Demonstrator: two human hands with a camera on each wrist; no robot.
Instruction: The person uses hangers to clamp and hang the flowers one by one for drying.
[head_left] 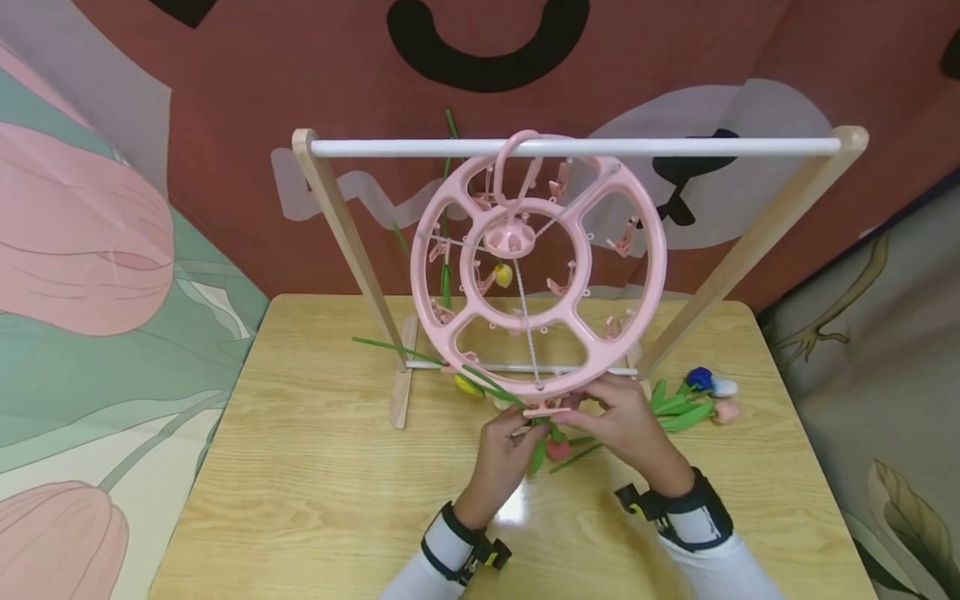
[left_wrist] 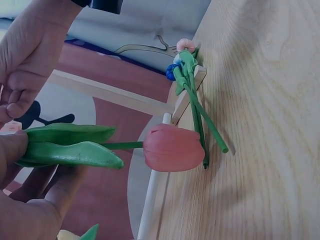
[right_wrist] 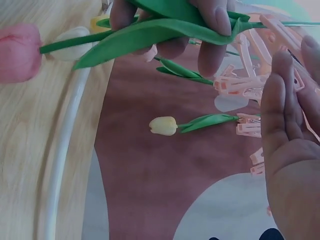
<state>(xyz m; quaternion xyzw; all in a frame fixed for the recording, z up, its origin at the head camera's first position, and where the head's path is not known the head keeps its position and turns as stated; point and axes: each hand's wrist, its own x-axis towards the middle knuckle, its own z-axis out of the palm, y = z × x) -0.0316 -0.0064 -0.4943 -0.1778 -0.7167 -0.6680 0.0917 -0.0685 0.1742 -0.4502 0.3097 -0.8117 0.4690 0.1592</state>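
Note:
My left hand [head_left: 501,454] pinches the stem of a pink tulip [left_wrist: 174,148] at its green leaves [right_wrist: 165,37]. The bloom hangs head down, with the stem running up to a pink clothespin [head_left: 546,412] on the lower front rim of a round pink clip hanger [head_left: 655,250]. The thumb and fingers of my right hand [head_left: 618,421] pinch that clothespin. Whether its jaws grip the stem cannot be told. A pale yellow tulip [right_wrist: 163,126] hangs head down from another clip, and a white tulip [right_wrist: 72,42] shows behind the pink one.
A white rod [head_left: 405,148] between wooden posts [head_left: 720,258] carries the hanger. Loose tulips, with a blue bloom [head_left: 700,378], a pale one [head_left: 724,387] and a pink one [head_left: 726,410], lie on the wooden table [head_left: 300,467] at the right. Printed fabric [head_left: 262,75] hangs behind.

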